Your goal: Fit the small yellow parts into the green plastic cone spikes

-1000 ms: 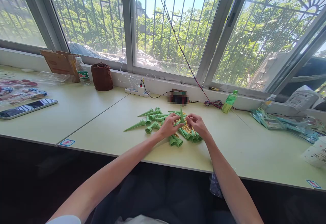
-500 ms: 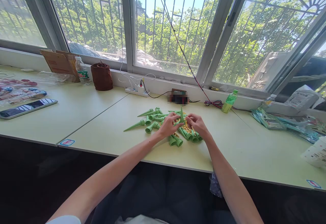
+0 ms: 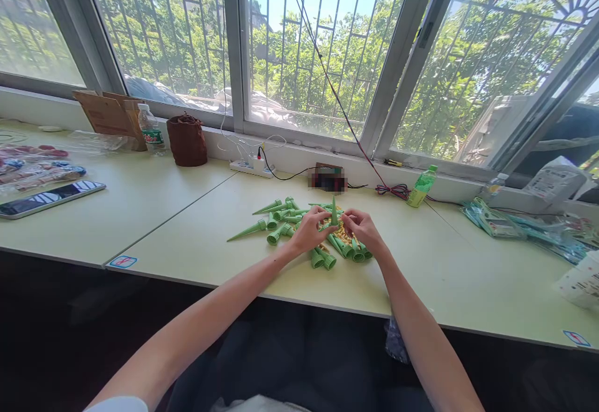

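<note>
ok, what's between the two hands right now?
Head view: one green cone, tip up, stands between left hand and right hand, above the cone pile.

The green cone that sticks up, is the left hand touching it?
Touching. The head view shows the left hand with its fingertips closed against the lower part of the upright green cone, with no gap between them.

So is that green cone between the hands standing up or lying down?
Standing up: the cone points tip-up, its base held in the left hand, right hand beside it. The other cones lie flat on the table.
</note>
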Demonstrator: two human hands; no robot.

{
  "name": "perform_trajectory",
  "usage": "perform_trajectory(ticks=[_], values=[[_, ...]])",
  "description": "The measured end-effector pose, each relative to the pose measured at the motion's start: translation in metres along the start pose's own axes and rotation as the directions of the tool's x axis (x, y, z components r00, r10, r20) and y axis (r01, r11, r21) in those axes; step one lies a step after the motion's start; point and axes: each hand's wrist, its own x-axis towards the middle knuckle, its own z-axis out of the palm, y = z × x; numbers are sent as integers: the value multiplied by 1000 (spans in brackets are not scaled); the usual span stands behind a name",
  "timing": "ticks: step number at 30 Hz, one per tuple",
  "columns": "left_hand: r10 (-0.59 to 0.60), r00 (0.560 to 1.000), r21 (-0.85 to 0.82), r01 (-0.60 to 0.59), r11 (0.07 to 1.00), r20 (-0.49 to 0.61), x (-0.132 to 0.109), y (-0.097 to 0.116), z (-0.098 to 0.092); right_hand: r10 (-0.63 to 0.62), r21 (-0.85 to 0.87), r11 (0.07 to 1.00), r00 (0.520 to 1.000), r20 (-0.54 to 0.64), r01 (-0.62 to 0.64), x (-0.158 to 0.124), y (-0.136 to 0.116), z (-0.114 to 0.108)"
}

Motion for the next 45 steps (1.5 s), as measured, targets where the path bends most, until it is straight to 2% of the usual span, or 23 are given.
perform_trajectory(ticks=[45], values=[[15, 1000, 4, -15, 1000, -19, 0, -1, -1, 15, -11, 1000, 1000, 20, -15, 1, 0, 1]])
